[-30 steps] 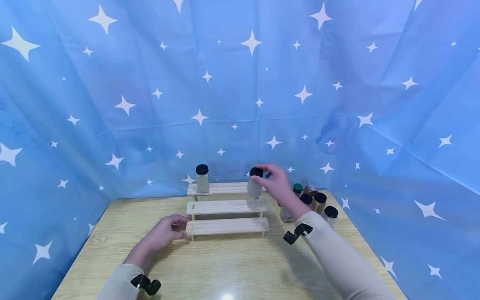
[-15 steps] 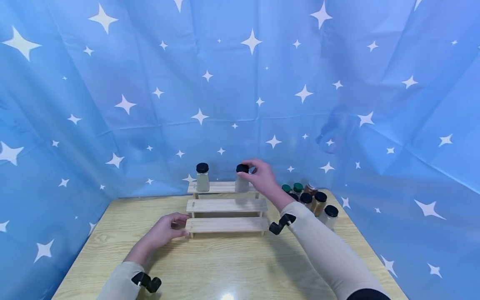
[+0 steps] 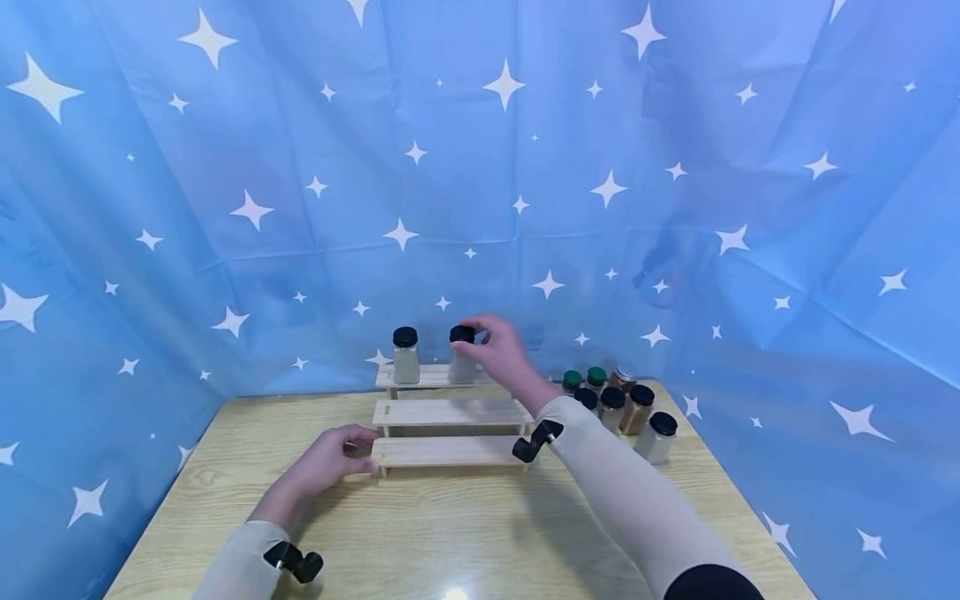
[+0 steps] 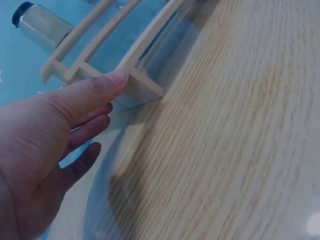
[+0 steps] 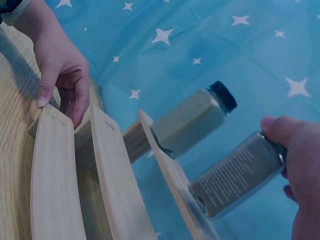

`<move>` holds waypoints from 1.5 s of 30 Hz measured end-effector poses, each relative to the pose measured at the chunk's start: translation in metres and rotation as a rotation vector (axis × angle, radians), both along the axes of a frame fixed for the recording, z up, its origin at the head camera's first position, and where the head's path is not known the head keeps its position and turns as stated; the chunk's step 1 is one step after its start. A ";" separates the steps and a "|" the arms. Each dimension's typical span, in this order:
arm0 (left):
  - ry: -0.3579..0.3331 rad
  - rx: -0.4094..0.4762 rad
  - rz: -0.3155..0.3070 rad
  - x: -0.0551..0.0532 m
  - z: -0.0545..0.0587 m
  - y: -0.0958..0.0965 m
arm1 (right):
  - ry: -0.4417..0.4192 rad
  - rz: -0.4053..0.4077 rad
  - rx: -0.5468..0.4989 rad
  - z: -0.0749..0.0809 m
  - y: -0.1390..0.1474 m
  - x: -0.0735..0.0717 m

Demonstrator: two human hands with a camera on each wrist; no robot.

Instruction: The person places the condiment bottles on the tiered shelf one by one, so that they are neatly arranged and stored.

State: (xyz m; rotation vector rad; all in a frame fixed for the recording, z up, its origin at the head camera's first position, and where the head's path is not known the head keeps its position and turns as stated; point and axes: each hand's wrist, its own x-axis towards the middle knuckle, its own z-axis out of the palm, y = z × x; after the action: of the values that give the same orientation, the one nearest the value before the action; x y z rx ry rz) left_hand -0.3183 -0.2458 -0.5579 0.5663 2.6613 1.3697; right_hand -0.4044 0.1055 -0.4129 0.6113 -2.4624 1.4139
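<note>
A three-step wooden rack [image 3: 452,451] stands on the table. My left hand [image 3: 335,461] holds the left end of its lowest step, the thumb [image 4: 117,77] against the corner and the fingers curled behind. At the top step my right hand [image 3: 501,357] pinches the black lid of a glass spice jar [image 5: 240,172] filled with something greyish, a printed label facing out. This jar is upright, its base at or just over the step; contact is hard to tell. To its left a second spice jar [image 3: 406,357], black-lidded with pale contents, stands on the same step.
Several more spice jars [image 3: 637,408] with black, green and silver lids are grouped at the table's right rear. A blue star-patterned curtain [image 3: 480,208] hangs close behind the rack and along both sides. The wooden table [image 3: 450,525] extends toward me in front of the rack.
My right hand has carried the spice jar leftward along the top step, closer to the standing jar. The left hand stays at the rack's end.
</note>
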 end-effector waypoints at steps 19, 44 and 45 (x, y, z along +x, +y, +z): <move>-0.011 -0.009 0.015 0.005 0.001 0.000 | -0.004 0.005 -0.002 -0.013 -0.022 -0.007; 0.006 -0.011 0.001 0.008 0.003 0.003 | 0.011 -0.013 -0.036 -0.018 -0.021 -0.005; 0.006 -0.010 0.002 0.007 0.003 0.003 | 0.013 -0.013 -0.031 -0.018 -0.021 -0.005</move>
State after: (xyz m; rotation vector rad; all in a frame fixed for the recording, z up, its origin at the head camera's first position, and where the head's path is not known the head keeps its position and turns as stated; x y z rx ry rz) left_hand -0.3108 -0.2425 -0.5552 0.5687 2.6728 1.3563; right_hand -0.4098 0.0846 -0.4306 0.5948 -2.4248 1.4361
